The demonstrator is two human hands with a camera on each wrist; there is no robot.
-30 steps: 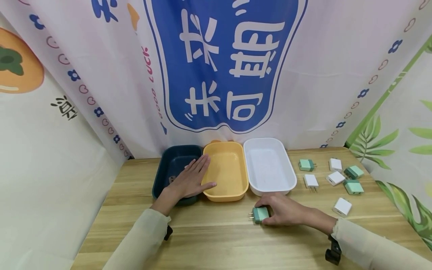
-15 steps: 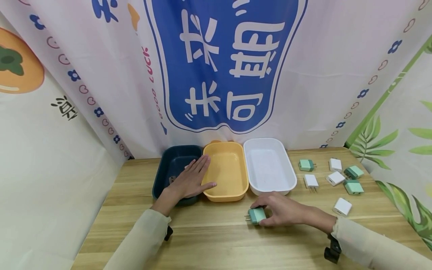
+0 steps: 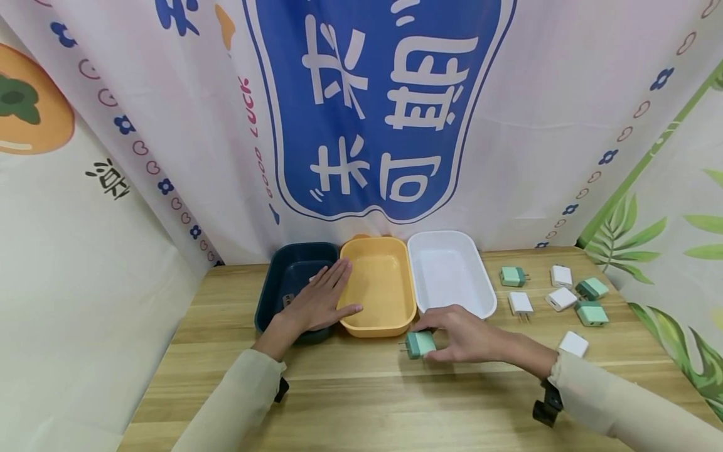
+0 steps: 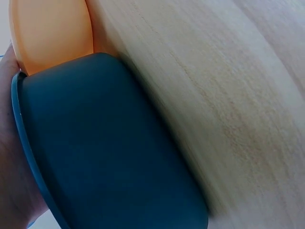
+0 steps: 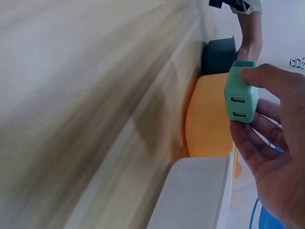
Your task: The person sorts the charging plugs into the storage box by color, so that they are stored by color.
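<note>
In the head view my right hand (image 3: 465,336) pinches a two-tone green USB charger (image 3: 420,344) between thumb and fingers, its prongs pointing left. It is held just in front of the near edges of the yellow tray (image 3: 377,331) and the white tray (image 3: 488,301). The right wrist view shows two USB ports on the face of the charger (image 5: 240,98). My left hand (image 3: 319,301) lies flat with straight fingers across the adjoining rims of the dark blue tray (image 3: 268,282) and the yellow one. A small brownish item (image 3: 288,300) inside the dark tray is partly hidden by that hand.
The three trays stand side by side against the printed curtain (image 3: 361,125). To their right several chargers lie scattered: green ones such as this charger (image 3: 513,276), and white ones such as this charger (image 3: 520,304). One white charger (image 3: 573,344) lies near my right sleeve.
My right hand has moved left and towards the trays, carrying the green charger up off the tabletop. The left hand has stayed in place.
</note>
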